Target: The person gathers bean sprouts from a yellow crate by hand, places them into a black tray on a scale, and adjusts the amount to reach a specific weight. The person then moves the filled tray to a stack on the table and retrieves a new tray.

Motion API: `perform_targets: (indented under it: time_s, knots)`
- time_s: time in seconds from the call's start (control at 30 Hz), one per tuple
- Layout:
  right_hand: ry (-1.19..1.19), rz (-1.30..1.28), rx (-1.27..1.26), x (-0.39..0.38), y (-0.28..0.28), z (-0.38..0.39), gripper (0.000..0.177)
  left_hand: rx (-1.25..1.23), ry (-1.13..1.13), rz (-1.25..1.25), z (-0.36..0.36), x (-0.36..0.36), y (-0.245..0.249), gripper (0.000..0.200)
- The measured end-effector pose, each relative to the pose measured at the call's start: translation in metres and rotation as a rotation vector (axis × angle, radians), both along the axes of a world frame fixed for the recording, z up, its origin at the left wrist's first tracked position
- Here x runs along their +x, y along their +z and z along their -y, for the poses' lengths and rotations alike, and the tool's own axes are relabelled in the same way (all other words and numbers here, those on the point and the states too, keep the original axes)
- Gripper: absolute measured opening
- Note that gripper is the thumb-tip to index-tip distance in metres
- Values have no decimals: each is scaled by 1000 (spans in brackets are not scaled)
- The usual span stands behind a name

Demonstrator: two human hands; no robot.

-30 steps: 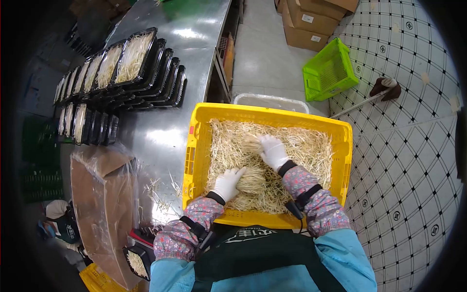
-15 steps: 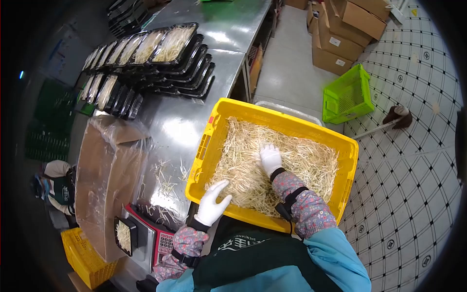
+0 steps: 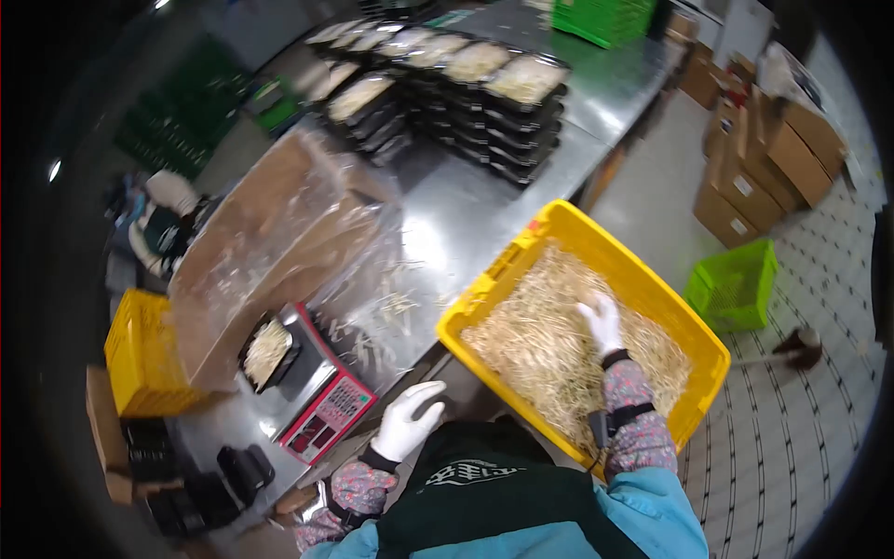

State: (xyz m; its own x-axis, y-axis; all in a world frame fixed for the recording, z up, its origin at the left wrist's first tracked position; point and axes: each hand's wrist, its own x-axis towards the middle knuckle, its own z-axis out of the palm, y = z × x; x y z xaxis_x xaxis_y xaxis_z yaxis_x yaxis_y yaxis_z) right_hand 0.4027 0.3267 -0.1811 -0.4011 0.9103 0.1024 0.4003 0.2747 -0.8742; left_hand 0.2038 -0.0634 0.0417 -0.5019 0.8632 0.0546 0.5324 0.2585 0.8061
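Note:
My right hand [image 3: 601, 322], in a white glove, rests on a heap of bean sprouts [image 3: 540, 326] inside a yellow crate [image 3: 643, 265]. Its thumb is apart from the fingers and no sprouts show in its grasp, though the fingertips are slightly blurred. To the left of the crate, my gloved left hand [image 3: 407, 422] hangs open and holds nothing. It is close to a red digital scale [image 3: 328, 410]. A black tray [image 3: 268, 352] with sprouts in it sits on the scale's metal plate.
Stacks of filled black trays [image 3: 484, 102] stand on the steel table [image 3: 447, 214]. A plastic-lined cardboard box [image 3: 270, 242] is behind the scale, and empty black trays [image 3: 209, 494] lie lower left. On the floor are a green crate [image 3: 736, 284] and cardboard boxes [image 3: 764, 177]. Another person [image 3: 163, 224] is at far left.
The view has swung left, so the scale and table show more fully. My left hand has moved off the crate's edge toward the scale. My right hand stays on the sprouts.

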Motion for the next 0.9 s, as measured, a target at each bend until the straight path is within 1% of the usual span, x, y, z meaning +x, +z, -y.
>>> perform_targets:
  time_s: [0.03,0.07,0.1,0.13,0.17,0.2,0.23,0.27,0.33,0.37,0.4,0.43,0.47,0.5,0.53,0.57,0.6,0.63,0.67,0.7,0.73,0.77,0.83,0.87,0.9]
  knots:
    - [131,-123,-216,-2,32,1,49,9,20,6,7,-2,3,32]
    - [146,28,-278,7,-21,-19,45,16,43,10,16,-4,7,32]
    - [208,222,-385,6,-1,-18,46,20,57,20,27,-6,8,33]
    - [161,-51,-414,14,-48,-28,47,31,62,32,37,-12,11,34]
    - [54,50,-259,9,-29,-23,46,42,64,25,50,-19,16,34]
    - [42,-53,-272,5,-22,-29,41,53,57,29,64,-25,19,35]
    - [148,-1,-295,0,9,-32,38,75,100,5,79,-29,22,35]
    - [130,-88,-219,-14,35,-23,33,107,159,-25,96,-38,26,35]
    - [163,-153,-190,-52,109,6,34,184,257,-81,126,-58,35,36]
    - [216,-227,-150,-77,134,21,35,228,354,-91,142,-69,40,36]
    - [266,-300,-111,-103,158,38,37,211,450,-151,159,-80,49,36]
    - [352,-343,-106,-134,190,65,39,238,530,-198,179,-97,47,37]
    - [416,-332,-102,-163,215,91,38,262,610,-246,199,-114,42,37]
    - [512,-376,-150,-193,233,119,36,319,700,-126,217,-129,42,39]
    - [594,-311,-138,-221,242,139,33,375,784,-3,234,-141,40,41]
    - [665,-292,-212,-249,262,171,30,435,809,43,253,-158,27,44]
    - [794,-324,16,-280,269,201,30,498,832,89,270,-175,13,47]
    - [863,-318,-54,-307,273,228,30,604,806,135,280,-188,9,49]
    - [983,-303,46,-331,287,261,32,592,824,100,287,-198,7,49]
    - [1068,-273,368,-361,277,277,33,576,843,67,292,-206,7,49]
    - [1132,-207,474,-377,295,307,33,561,862,35,296,-215,5,49]
    - [1166,-266,544,-396,293,335,33,526,858,9,296,-223,1,51]
    - [1289,-287,721,-432,294,381,37,460,853,-44,289,-240,-10,53]
    - [1332,-200,823,-446,287,400,38,425,852,-72,282,-246,-12,55]
    - [1401,-112,906,-459,276,415,40,401,825,-132,268,-246,-1,56]
